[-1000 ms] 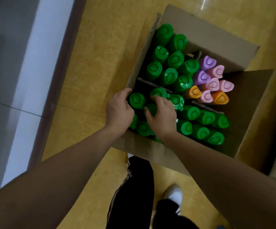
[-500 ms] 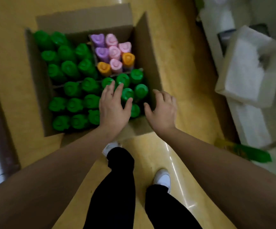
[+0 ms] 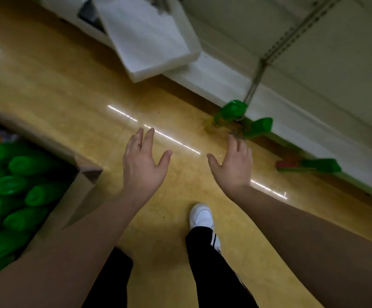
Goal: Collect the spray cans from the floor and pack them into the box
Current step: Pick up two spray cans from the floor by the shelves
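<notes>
Box at far left, open, with packed cans standing tight inside, green caps up (frame is blurred, can't count free slots). Left hand is over bare floor just right of the box: grip apart, fingers straight, holds nothing. Right hand is the same, grip apart and empty, fingertips pointing at the loose cans.

The loose cans sit against the white shelf base at right. The upright can is nearest, the tipped can is just beside it, and the third can lies further right, apart from the pair.

Step in hand, as I read it: reach for the next pickup. Suggest the right hand takes the upright can round the body below the cap. The left takes the tipped can mid-body so it doesn't roll into the base. Round bodies on a glossy floor will likely slide, so close firmly before lifting. Leave the third can for the next trip. Mind the white shoe when stepping in.
</notes>
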`<state>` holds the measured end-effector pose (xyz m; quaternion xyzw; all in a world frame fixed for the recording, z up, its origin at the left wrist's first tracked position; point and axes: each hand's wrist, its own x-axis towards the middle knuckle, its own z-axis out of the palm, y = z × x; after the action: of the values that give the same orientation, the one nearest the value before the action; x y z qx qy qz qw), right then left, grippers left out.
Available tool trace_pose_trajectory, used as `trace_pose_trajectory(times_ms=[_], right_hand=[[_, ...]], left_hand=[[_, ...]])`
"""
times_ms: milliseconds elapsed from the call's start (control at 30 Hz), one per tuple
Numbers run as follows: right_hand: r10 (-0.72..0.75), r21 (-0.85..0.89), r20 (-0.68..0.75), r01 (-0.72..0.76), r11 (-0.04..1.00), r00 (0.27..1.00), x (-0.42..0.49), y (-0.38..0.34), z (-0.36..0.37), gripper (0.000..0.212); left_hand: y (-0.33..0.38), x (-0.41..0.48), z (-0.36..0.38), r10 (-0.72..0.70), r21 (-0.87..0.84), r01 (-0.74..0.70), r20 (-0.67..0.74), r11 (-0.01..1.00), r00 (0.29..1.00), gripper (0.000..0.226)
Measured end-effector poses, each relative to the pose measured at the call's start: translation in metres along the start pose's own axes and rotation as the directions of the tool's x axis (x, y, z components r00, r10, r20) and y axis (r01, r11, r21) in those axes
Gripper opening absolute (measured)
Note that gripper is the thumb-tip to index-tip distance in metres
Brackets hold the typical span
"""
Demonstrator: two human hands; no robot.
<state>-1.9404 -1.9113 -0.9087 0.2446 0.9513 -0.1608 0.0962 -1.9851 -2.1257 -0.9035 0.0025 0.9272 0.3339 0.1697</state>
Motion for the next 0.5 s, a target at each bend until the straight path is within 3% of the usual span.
trace_pose_trajectory(times_ms=[167, 333, 500], right_hand=[[0.303, 0.085, -0.025, -0.3, 0.95, 0.953, -0.009, 0.102, -0.001, 0.072], [0.534, 0.171, -0.003, -0.526, 0.833, 0.846, -0.022, 0.185, 0.003, 0.076], [0.676, 0.23, 0.013, -0.66, 0.715, 0.737, -0.017, 0.264, 0.001, 0.08]], left_hand=[[0.047, 0.005, 0.065, 0.111, 0.07, -0.124, 0.164, 0.99, 0.98, 0.076], [0.096, 0.009, 0.131, 0.19, 0.08, -0.22, 0.279, 0.972, 0.941, 0.08], [0.135, 0.024, 0.2, 0.204, 0.061, -0.239, 0.343, 0.969, 0.917, 0.09]])
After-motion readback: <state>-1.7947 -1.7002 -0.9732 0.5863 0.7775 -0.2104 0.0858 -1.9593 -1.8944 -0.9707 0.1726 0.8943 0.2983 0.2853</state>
